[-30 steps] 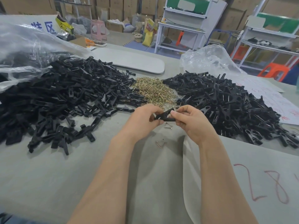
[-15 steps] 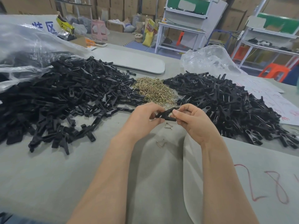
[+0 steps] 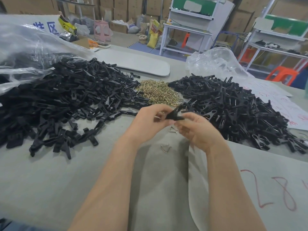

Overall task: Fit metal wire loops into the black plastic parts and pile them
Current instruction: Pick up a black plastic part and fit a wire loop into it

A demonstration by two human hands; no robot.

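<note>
We log a grey table [image 3: 50, 180] in a storeroom, with cardboard boxes [image 3: 125, 7] far back and white workbenches [image 3: 188, 29] far right.

- One black plastic part [image 3: 174, 114] is held above mid-table. The left hand [image 3: 150, 120] pinches its left end with curled fingers, and the right hand [image 3: 198, 130] pinches its right end.
- A heap of brass wire loops [image 3: 158, 94] lies just beyond.
- It sits between a left black pile [image 3: 66, 100] and a right black pile [image 3: 233, 110].
- Two loose loops [image 3: 165, 148] lie near the hands.
- Red "28" marks the near-right sheet [image 3: 250, 164]. Blue "区" shows on the far-left banner [image 3: 50, 27].

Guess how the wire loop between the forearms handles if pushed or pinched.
Wire loop is thin and tiny: probably light, fiddly to pinch off the flat table. Bent into an open triangle, it likely slides rather than rolls.
</note>
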